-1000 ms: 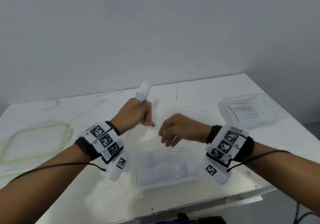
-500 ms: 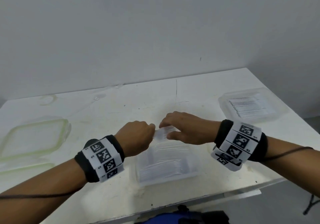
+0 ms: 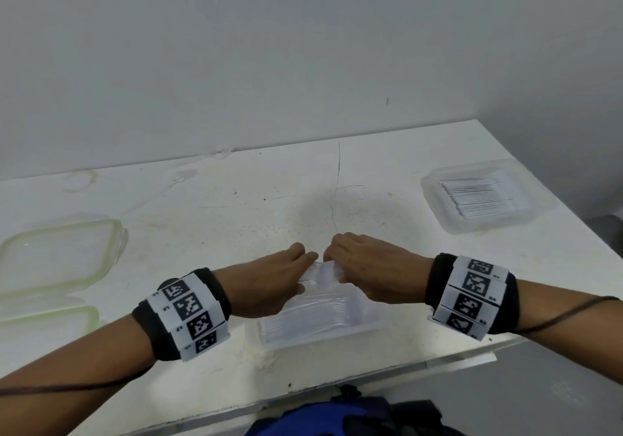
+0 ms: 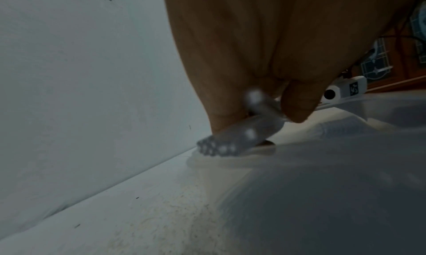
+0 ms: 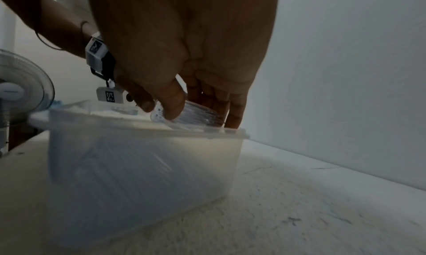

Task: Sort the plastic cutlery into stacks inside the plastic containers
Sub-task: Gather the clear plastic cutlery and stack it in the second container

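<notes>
A bundle of clear plastic cutlery [image 3: 318, 273] lies crosswise over the far rim of the near clear container [image 3: 367, 326]. My left hand [image 3: 303, 277] grips its left end and my right hand [image 3: 332, 267] pinches its right end. In the left wrist view the bundle's ends [image 4: 230, 144] stick out below the curled fingers of the left hand [image 4: 265, 109]. The right wrist view shows the right hand [image 5: 196, 111] with thumb and fingers round the bundle [image 5: 198, 116], just above the container [image 5: 138, 168]. More clear cutlery lies stacked inside that container.
A second clear container [image 3: 438, 213] with stacked cutlery stands at the far right. Two green-rimmed lids [image 3: 57, 257] lie at the left edge. A loose clear spoon [image 3: 178, 179] lies near the wall. The table's front edge is close to the container. A fan [image 5: 23, 91] stands beyond the table.
The left hand brought the bundle down from upright above the table to the container's far rim. The right hand moved in and took hold of its other end.
</notes>
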The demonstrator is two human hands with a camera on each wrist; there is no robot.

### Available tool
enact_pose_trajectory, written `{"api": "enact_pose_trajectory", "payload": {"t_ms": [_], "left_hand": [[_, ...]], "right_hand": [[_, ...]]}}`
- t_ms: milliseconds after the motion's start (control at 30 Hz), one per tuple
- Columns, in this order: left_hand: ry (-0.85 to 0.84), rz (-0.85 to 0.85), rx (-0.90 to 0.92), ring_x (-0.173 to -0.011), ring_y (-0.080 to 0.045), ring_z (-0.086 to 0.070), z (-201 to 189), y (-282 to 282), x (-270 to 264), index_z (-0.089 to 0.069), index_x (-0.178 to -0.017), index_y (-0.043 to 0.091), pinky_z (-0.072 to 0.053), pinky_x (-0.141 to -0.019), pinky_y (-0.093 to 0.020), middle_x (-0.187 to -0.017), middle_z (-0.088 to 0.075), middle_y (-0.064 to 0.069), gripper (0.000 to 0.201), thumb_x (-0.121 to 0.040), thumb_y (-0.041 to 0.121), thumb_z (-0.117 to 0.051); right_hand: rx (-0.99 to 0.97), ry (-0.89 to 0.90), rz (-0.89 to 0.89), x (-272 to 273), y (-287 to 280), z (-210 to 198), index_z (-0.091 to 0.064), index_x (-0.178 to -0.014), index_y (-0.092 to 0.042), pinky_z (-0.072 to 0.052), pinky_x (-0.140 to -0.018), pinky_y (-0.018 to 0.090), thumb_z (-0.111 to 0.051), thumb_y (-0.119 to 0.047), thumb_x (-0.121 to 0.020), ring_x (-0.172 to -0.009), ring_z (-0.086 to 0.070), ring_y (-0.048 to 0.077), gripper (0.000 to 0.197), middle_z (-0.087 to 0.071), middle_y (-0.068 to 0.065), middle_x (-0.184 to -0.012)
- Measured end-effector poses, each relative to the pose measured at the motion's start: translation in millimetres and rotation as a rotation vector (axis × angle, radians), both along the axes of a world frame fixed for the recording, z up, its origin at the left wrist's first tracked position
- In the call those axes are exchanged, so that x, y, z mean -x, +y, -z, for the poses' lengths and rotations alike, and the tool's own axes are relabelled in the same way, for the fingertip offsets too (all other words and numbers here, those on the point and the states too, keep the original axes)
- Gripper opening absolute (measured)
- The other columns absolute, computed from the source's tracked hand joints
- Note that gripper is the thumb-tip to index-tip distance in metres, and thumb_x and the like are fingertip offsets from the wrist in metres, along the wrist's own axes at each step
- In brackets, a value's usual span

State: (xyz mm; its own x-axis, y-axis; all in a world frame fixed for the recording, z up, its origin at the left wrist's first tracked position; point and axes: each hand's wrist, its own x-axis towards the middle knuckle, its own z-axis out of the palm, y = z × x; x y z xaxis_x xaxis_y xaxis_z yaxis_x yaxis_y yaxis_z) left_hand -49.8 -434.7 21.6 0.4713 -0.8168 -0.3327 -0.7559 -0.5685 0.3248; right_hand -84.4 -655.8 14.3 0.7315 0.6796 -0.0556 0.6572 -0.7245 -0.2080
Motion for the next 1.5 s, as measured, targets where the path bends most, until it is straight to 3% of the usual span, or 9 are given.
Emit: {"api": "enact_pose_trajectory", "payload": {"t_ms": [167, 433, 567, 733, 833, 1067, 1167, 1333, 1500], "left_hand": [[-0.159, 0.018, 0.073, -0.096, -0.016, -0.044, 14, -7, 8, -0.020, -0.148, 0.007, -0.043, -0.086, -0.022, -0.122, -0.040, -0.007, 0.056, -0.099, 0.017, -0.046], [-0.271, 0.012, 0.162, -0.101, -0.023, -0.047, 37, -16, 13, -0.032, -0.147, 0.008, -0.046, -0.084, -0.031, -0.121, -0.051, -0.010, 0.055, -0.097, 0.023, -0.051], [-0.244, 0.026, 0.226, -0.094, -0.021, -0.045, 42, 1, 13, -0.036, -0.145, 0.012, -0.049, -0.078, -0.034, -0.117, -0.049, -0.008, 0.051, -0.099, 0.031, -0.024], [-0.135, -0.124, 0.379, -0.099, -0.018, -0.048, 42, 8, 16, -0.053, -0.129, 0.016, -0.046, -0.085, -0.031, -0.114, -0.054, -0.001, 0.036, -0.094, 0.025, -0.053], [-0.053, -0.179, 0.390, -0.102, -0.012, -0.048, 40, 6, 11, -0.056, -0.124, 0.019, -0.043, -0.089, -0.025, -0.114, -0.057, 0.003, 0.035, -0.091, 0.026, -0.062], [-0.205, -0.120, 0.347, -0.104, -0.019, -0.052, 36, 20, 17, -0.064, -0.122, 0.019, -0.048, -0.087, -0.032, -0.117, -0.061, -0.002, 0.033, -0.093, 0.023, -0.052], [-0.128, -0.165, 0.358, -0.107, -0.016, -0.049, 37, 24, 19, -0.061, -0.126, 0.021, -0.044, -0.089, -0.025, -0.119, -0.058, 0.001, 0.033, -0.094, 0.022, -0.054], [-0.116, -0.219, 0.395, -0.101, -0.010, -0.043, 38, 26, 21, -0.063, -0.110, 0.020, -0.040, -0.085, -0.020, -0.115, -0.049, 0.005, 0.019, -0.092, 0.023, -0.059], [-0.060, -0.232, 0.405, -0.103, -0.006, -0.045, 32, 26, 19, -0.066, -0.112, 0.021, -0.042, -0.087, -0.019, -0.113, -0.051, 0.008, 0.021, -0.095, 0.024, -0.055]], "right_hand": [[0.079, -0.049, 0.012, 6, -6, 6, -0.056, -0.113, -0.009, -0.046, -0.069, 0.027, -0.060, -0.015, -0.091, -0.079, -0.050, 0.016, 0.023, -0.056, 0.005, -0.102], [0.153, -0.025, -0.001, 9, -12, 9, -0.058, -0.104, -0.011, -0.047, -0.067, 0.025, -0.062, -0.008, -0.087, -0.073, -0.049, 0.014, 0.018, -0.061, 0.005, -0.093], [0.124, 0.074, 0.032, 9, -14, 4, -0.055, -0.122, -0.012, -0.043, -0.084, 0.026, -0.050, -0.014, -0.094, -0.094, -0.051, 0.018, 0.029, -0.057, 0.005, -0.115], [0.103, 0.105, 0.083, 8, -12, 6, -0.052, -0.127, -0.016, -0.041, -0.090, 0.028, -0.046, -0.035, -0.099, -0.102, -0.052, 0.018, 0.034, -0.059, 0.001, -0.120], [0.149, 0.106, 0.083, 8, -7, 10, -0.052, -0.126, -0.017, -0.041, -0.089, 0.029, -0.043, -0.037, -0.100, -0.097, -0.054, 0.019, 0.034, -0.063, 0.000, -0.116], [0.172, 0.119, 0.113, 4, 1, 10, -0.056, -0.117, -0.014, -0.045, -0.081, 0.031, -0.043, -0.035, -0.100, -0.092, -0.051, 0.019, 0.030, -0.057, 0.005, -0.109], [0.169, 0.120, 0.124, 3, 3, 12, -0.058, -0.110, -0.013, -0.043, -0.076, 0.029, -0.041, -0.033, -0.101, -0.086, -0.048, 0.017, 0.028, -0.056, 0.005, -0.103], [0.162, 0.091, 0.105, 2, 3, 14, -0.059, -0.098, -0.012, -0.036, -0.071, 0.027, -0.041, -0.030, -0.100, -0.079, -0.047, 0.017, 0.026, -0.059, 0.004, -0.092], [0.107, 0.149, 0.117, -4, 7, 7, -0.056, -0.100, -0.013, -0.050, -0.074, 0.036, -0.045, -0.033, -0.097, -0.077, -0.057, 0.020, 0.024, -0.064, 0.003, -0.089]]}}
